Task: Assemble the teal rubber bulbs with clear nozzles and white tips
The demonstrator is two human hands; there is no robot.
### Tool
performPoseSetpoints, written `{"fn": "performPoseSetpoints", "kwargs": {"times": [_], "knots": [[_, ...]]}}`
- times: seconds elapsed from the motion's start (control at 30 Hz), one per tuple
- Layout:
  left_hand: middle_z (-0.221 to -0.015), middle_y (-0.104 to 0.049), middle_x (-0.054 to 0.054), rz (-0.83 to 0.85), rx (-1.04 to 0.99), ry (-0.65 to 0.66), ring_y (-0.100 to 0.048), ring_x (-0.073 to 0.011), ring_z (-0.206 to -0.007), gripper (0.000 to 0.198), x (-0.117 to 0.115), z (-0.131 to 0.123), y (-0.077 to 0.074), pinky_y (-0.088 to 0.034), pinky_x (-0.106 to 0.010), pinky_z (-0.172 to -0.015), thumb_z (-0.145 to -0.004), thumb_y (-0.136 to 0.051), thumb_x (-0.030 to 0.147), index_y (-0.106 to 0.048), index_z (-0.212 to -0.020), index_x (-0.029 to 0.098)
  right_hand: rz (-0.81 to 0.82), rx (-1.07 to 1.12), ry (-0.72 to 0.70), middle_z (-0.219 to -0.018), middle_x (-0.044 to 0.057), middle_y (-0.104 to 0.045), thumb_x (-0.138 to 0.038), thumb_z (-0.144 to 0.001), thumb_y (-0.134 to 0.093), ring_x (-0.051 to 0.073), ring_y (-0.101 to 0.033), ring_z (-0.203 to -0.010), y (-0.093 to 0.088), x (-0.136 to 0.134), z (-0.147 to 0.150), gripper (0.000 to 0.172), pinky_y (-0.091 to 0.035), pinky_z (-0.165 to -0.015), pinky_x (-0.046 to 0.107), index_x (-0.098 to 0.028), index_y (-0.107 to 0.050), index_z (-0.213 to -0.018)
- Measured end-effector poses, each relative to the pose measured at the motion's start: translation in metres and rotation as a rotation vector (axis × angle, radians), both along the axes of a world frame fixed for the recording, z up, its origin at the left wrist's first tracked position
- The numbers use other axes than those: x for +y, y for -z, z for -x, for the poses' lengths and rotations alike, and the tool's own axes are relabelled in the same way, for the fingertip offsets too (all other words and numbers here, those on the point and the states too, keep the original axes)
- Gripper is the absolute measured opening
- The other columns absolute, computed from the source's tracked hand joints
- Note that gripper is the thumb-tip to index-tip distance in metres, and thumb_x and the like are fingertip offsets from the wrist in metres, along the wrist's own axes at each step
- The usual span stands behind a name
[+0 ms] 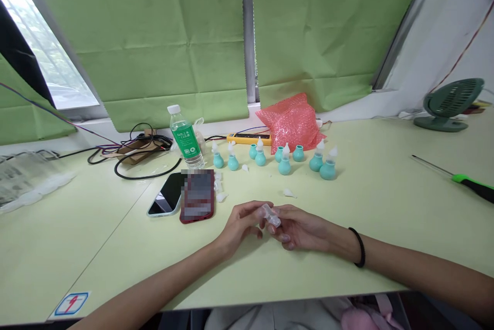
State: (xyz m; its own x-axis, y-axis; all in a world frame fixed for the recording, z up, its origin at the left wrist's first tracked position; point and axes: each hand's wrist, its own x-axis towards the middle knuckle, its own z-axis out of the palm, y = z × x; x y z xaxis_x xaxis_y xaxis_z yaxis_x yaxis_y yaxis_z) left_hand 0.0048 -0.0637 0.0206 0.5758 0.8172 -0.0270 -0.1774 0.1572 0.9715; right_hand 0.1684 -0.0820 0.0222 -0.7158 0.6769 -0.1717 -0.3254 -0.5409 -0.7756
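My left hand (pixel 243 223) and my right hand (pixel 299 228) meet just above the pale green table (pixel 116 237), near its front edge. Both pinch a small clear plastic cap piece (pixel 271 215) between their fingertips. My right wrist wears a black band (pixel 359 247). Behind the hands stands a row of several teal rubber bulbs (pixel 284 165), most fitted with clear pointed tips. A few loose clear tips (pixel 288 193) lie on the table between the bulbs and my hands.
Two phones (pixel 185 195) lie left of my hands. A water bottle (pixel 186 138), tangled cables (pixel 135 151), a yellow power strip (pixel 249 138) and a pink bubble-wrap bag (pixel 292 120) sit at the back. A green-handled screwdriver (pixel 466 183) and a fan (pixel 450 103) are at the right.
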Motion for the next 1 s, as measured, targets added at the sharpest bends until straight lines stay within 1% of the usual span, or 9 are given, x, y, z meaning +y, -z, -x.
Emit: {"fn": "performPoseSetpoints", "kwargs": {"times": [0.33, 0.47, 0.57, 0.67, 0.77, 0.83, 0.9, 0.93, 1.0], "knots": [[-0.070, -0.055, -0.005, -0.081, 0.028, 0.122, -0.052, -0.0130, -0.060, 0.031, -0.004, 0.000, -0.006, -0.043, -0.023, -0.046, -0.070, -0.053, 0.041, -0.052, -0.085, 0.014, 0.048, -0.025, -0.026, -0.064, -0.002, -0.048, -0.033, -0.076, -0.051, 0.003, -0.041, -0.045, 0.004, 0.001, -0.003, 0.019, -0.029, -0.039, 0.015, -0.014, -0.048, -0.075], [-0.070, -0.057, -0.005, -0.236, 0.140, 0.080, -0.052, -0.0116, -0.056, 0.032, -0.005, 0.000, -0.005, -0.042, -0.022, -0.047, -0.068, -0.056, 0.040, -0.052, -0.086, 0.013, 0.019, -0.051, -0.038, -0.062, -0.001, -0.048, -0.035, -0.075, -0.051, 0.004, -0.042, -0.046, 0.001, -0.001, -0.002, 0.021, -0.030, -0.039, 0.015, -0.014, -0.049, -0.076], [-0.071, -0.057, -0.005, -0.378, 0.232, 0.057, -0.053, -0.0132, -0.062, 0.029, -0.010, 0.000, -0.006, -0.041, -0.020, -0.050, -0.069, -0.055, 0.037, -0.052, -0.085, 0.013, -0.018, -0.079, -0.031, -0.060, -0.002, -0.047, -0.037, -0.074, -0.051, 0.004, -0.042, -0.045, -0.002, -0.003, -0.001, 0.024, -0.031, -0.039, 0.015, -0.013, -0.051, -0.077], [-0.074, -0.058, -0.005, -0.544, 0.354, 0.106, -0.054, -0.0140, -0.067, 0.025, -0.006, 0.002, -0.021, -0.041, -0.021, -0.053, -0.072, -0.052, 0.034, -0.054, -0.087, 0.014, -0.055, -0.119, -0.017, -0.059, -0.002, -0.047, -0.038, -0.074, -0.051, 0.004, -0.042, -0.045, -0.005, -0.004, -0.005, 0.025, -0.032, -0.041, 0.016, -0.013, -0.052, -0.077], [-0.089, -0.058, -0.006, -0.765, 0.460, 0.228, -0.054, -0.0159, -0.077, 0.025, 0.022, 0.002, -0.056, -0.042, -0.023, -0.064, -0.073, -0.050, 0.032, -0.056, -0.092, 0.017, -0.108, -0.168, 0.049, -0.057, -0.001, -0.046, -0.036, -0.074, -0.051, 0.006, -0.042, -0.046, -0.009, -0.001, -0.017, 0.024, -0.032, -0.042, 0.018, -0.014, -0.053, -0.083], [-0.100, -0.055, -0.007, -0.960, 0.563, 0.123, -0.051, -0.0172, -0.086, 0.027, 0.057, -0.003, -0.084, -0.040, -0.026, -0.073, -0.078, -0.042, 0.029, -0.053, -0.101, 0.019, -0.155, -0.201, 0.126, -0.057, -0.001, -0.046, -0.035, -0.075, -0.050, 0.006, -0.041, -0.047, -0.012, 0.003, -0.027, 0.028, -0.033, -0.042, 0.019, -0.013, -0.052, -0.092], [-0.106, -0.053, -0.009, -1.143, 0.863, -0.063, -0.046, -0.0208, -0.096, 0.029, 0.098, -0.012, -0.106, -0.034, -0.031, -0.081, -0.077, -0.044, 0.025, -0.051, -0.104, 0.017, -0.200, -0.210, 0.188, -0.057, -0.001, -0.045, -0.035, -0.076, -0.049, 0.007, -0.040, -0.048, -0.012, 0.007, -0.035, 0.031, -0.033, -0.043, 0.019, -0.013, -0.050, -0.097], [-0.106, -0.052, -0.010, -1.162, 1.103, -0.132, -0.041, -0.0237, -0.102, 0.029, 0.119, -0.019, -0.112, -0.031, -0.035, -0.084, -0.076, -0.046, 0.023, -0.052, -0.104, 0.016, -0.218, -0.206, 0.206, -0.057, -0.001, -0.045, -0.035, -0.076, -0.049, 0.007, -0.040, -0.049, -0.012, 0.009, -0.038, 0.030, -0.033, -0.044, 0.020, -0.013, -0.050, -0.097], [-0.102, -0.053, -0.017, -1.111, 1.230, -0.159, -0.037, -0.0306, -0.105, 0.027, 0.156, -0.034, -0.117, -0.027, -0.042, -0.085, -0.068, -0.055, 0.016, -0.057, -0.094, 0.010, -0.242, -0.193, 0.219, -0.057, -0.001, -0.046, -0.034, -0.075, -0.050, 0.007, -0.041, -0.050, -0.011, 0.011, -0.041, 0.027, -0.033, -0.045, 0.020, -0.014, -0.050, -0.093]]}}
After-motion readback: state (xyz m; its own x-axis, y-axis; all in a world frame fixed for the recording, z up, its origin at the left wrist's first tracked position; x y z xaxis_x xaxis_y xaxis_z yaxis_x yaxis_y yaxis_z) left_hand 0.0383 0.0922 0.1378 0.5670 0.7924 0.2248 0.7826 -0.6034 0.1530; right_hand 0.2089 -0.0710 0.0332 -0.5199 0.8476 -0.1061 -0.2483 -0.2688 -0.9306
